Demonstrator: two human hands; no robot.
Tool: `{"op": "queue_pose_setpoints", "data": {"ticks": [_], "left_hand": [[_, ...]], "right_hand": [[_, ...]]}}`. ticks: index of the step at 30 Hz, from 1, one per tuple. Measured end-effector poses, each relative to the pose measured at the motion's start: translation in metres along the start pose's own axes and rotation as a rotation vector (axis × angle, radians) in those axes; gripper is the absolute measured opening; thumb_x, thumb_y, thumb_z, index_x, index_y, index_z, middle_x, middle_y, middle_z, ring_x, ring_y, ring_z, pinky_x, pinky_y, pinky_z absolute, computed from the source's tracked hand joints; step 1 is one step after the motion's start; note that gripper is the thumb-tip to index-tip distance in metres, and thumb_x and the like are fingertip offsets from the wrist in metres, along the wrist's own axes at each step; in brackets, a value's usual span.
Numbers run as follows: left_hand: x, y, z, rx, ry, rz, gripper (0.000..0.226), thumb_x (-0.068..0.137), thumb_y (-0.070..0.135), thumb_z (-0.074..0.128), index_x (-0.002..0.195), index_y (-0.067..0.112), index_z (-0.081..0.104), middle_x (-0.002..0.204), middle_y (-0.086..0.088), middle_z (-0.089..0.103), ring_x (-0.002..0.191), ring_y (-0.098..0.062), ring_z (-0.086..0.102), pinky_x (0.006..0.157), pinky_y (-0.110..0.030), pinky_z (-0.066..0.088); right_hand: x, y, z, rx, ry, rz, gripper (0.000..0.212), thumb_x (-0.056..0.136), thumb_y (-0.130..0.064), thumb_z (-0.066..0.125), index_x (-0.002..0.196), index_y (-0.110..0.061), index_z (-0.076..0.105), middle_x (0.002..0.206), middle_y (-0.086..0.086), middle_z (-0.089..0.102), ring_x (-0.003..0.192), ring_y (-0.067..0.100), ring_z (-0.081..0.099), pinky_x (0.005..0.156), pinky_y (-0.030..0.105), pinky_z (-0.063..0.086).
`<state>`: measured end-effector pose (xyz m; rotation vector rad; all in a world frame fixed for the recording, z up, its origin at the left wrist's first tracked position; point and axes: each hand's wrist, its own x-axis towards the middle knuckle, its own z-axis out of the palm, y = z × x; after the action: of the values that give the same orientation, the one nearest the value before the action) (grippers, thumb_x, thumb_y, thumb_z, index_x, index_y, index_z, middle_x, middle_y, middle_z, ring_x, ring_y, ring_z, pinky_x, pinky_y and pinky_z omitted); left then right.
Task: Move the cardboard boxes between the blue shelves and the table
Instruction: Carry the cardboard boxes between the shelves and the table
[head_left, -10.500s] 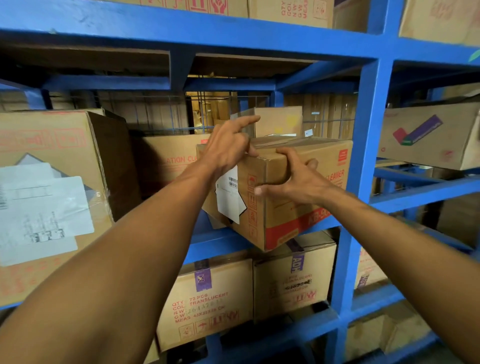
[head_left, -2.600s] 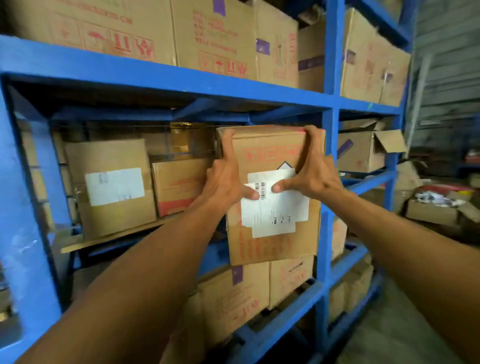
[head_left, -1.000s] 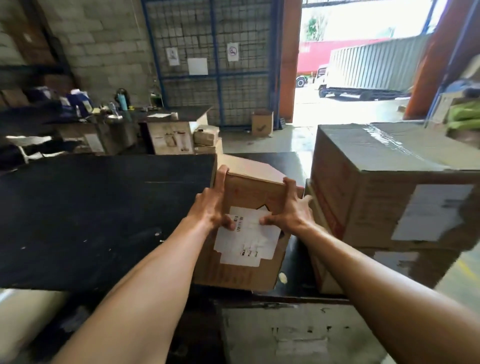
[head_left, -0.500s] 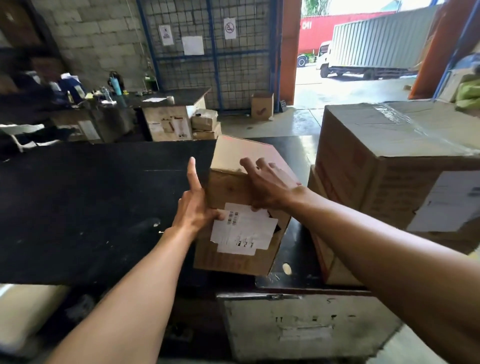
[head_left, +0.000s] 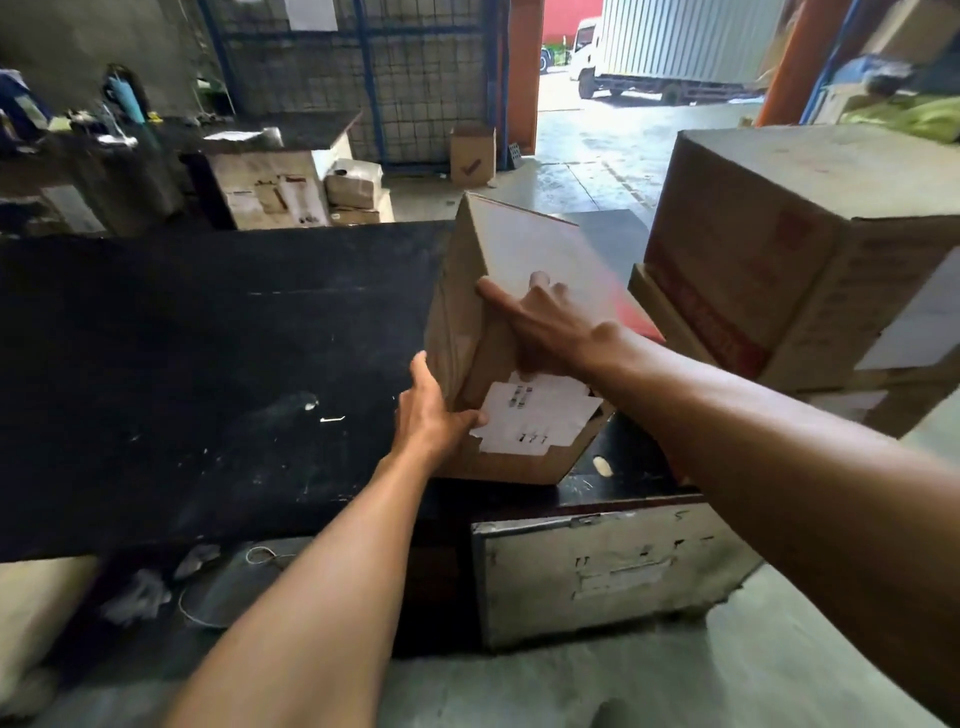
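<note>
A brown cardboard box with a white shipping label rests tilted on the near right part of the black table. My left hand grips its lower left corner beside the label. My right hand lies flat on the box's top face with fingers spread, pressing on it. The blue shelves are out of view.
Two larger stacked cardboard boxes stand on the table just right of the held box. A grey metal cabinet front sits under the table edge. Beyond are a cluttered desk, a small box on the floor and an open doorway with a truck.
The box went from the blue shelf to the black table. In the last half second it tipped and turned, my left hand dropped to its lower corner, my right hand slid across the top.
</note>
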<state>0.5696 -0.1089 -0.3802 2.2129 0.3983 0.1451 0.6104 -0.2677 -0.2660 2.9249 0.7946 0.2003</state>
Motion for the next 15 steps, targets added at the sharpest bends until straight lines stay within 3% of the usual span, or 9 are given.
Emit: {"op": "queue_pose_setpoints", "data": {"ticks": [2,4,9,12,15], "left_hand": [[0.003,-0.008,0.002,0.013,0.019,-0.028,0.108,0.065,0.035,0.088,0.149,0.022,0.022,0.132,-0.01,0.057,0.122,-0.03,0.053,0.096,-0.04,0.044],[0.006,-0.014,0.005,0.031,-0.032,-0.062,0.106,0.064,0.038,0.088,0.147,0.02,0.025,0.137,-0.012,0.052,0.125,-0.032,0.05,0.098,-0.041,0.044],[0.011,-0.035,0.027,-0.07,-0.249,-0.196,0.12,0.06,0.044,0.089,0.149,0.018,0.013,0.145,-0.009,0.042,0.132,-0.031,0.042,0.107,-0.043,0.039],[0.014,-0.035,0.035,-0.201,-0.242,-0.252,0.133,0.051,0.046,0.092,0.151,0.024,0.006,0.148,-0.008,0.039,0.134,-0.031,0.039,0.11,-0.046,0.036],[0.024,-0.027,0.03,-0.145,-0.221,-0.313,0.14,0.051,0.051,0.091,0.153,0.025,-0.002,0.155,-0.01,0.028,0.14,-0.035,0.029,0.112,-0.051,0.03]], "right_hand": [[-0.006,-0.004,0.006,0.039,0.023,0.071,0.075,0.095,-0.022,0.062,0.148,-0.037,0.009,0.124,0.029,0.042,0.106,0.048,0.054,0.085,0.055,0.053],[-0.011,-0.001,0.005,0.07,0.033,0.069,0.074,0.097,-0.02,0.059,0.15,-0.04,0.012,0.125,0.028,0.041,0.107,0.047,0.052,0.086,0.055,0.052],[-0.019,0.003,0.007,0.031,0.063,0.02,0.064,0.1,-0.016,0.052,0.151,-0.042,0.022,0.121,0.027,0.043,0.105,0.046,0.054,0.083,0.05,0.054],[-0.017,0.005,0.008,0.03,0.102,0.019,0.06,0.098,-0.017,0.057,0.145,-0.037,0.026,0.114,0.025,0.045,0.097,0.044,0.057,0.077,0.051,0.055],[-0.016,0.011,0.007,0.068,0.119,0.033,0.061,0.097,-0.018,0.059,0.145,-0.037,0.026,0.111,0.024,0.046,0.092,0.041,0.058,0.073,0.048,0.056]]}}
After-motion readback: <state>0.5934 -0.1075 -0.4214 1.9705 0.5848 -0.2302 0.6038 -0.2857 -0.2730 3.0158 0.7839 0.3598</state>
